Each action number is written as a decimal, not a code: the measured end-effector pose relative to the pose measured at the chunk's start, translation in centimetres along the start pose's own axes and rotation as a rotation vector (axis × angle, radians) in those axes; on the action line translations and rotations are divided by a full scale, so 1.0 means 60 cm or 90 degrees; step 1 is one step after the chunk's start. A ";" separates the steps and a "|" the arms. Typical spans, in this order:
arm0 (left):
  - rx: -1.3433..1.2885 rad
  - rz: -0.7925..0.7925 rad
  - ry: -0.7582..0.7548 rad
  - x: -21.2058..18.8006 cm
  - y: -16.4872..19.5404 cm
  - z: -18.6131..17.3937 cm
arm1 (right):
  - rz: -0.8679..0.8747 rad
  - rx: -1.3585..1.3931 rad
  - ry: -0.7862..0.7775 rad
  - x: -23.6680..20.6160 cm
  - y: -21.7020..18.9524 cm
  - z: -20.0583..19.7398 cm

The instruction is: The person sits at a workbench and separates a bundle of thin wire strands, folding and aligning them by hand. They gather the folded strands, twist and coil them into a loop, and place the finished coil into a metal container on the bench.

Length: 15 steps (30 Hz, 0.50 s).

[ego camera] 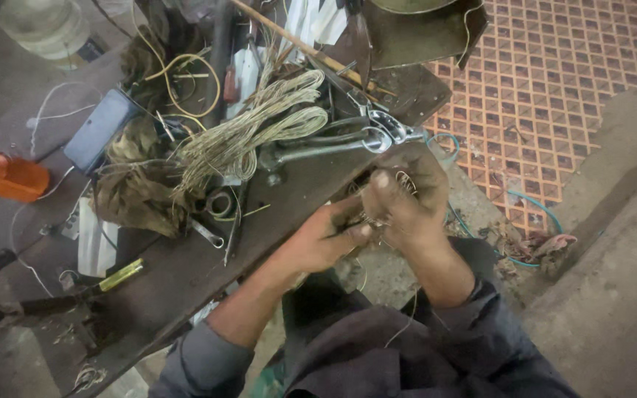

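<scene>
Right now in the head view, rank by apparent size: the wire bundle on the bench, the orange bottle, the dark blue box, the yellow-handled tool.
1. Wire bundle, largest.
2. Dark blue box and orange bottle: look alike, the bottle cut by the edge, so unranked.
3. Yellow-handled tool, smallest.

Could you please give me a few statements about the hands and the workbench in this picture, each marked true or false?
1. Both hands, the left hand and the right hand, hold a small coil of wire. True.
2. The big bundle of wire lies on the tiled floor. False: it lies on the workbench.
3. An orange bottle lies at the left edge of the picture. True.
4. The yellow-handled screwdriver is in the right hand. False: it lies on the workbench, untouched.
</scene>
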<state>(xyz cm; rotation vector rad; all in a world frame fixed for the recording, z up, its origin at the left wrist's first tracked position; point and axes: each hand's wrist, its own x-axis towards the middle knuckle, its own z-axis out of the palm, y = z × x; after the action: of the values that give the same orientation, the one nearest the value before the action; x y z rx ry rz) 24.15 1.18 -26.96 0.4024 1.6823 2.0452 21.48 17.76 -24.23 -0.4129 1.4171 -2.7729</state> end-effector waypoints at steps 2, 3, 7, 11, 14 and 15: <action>-0.023 -0.017 0.063 0.002 -0.010 0.011 | -0.015 -0.063 0.040 0.002 0.006 0.012; 0.031 -0.005 0.116 0.003 -0.015 0.018 | -0.032 -0.110 0.050 0.005 0.011 0.018; 0.335 0.019 0.241 -0.001 -0.017 0.015 | -0.096 -0.218 0.082 0.021 0.023 0.029; 0.680 0.173 0.297 0.011 0.009 -0.028 | 0.005 -0.006 -0.049 0.051 0.011 0.011; 0.820 0.122 0.329 0.033 0.037 -0.078 | -0.024 -0.181 -0.119 0.067 -0.005 -0.006; 0.845 0.133 0.345 0.038 0.046 -0.098 | -0.056 -0.248 -0.129 0.071 -0.012 -0.012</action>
<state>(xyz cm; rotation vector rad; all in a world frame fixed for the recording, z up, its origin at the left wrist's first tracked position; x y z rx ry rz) 18.81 -2.96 -25.63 0.4256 3.2886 0.8414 17.30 18.29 -23.06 -0.7524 1.9211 -2.4178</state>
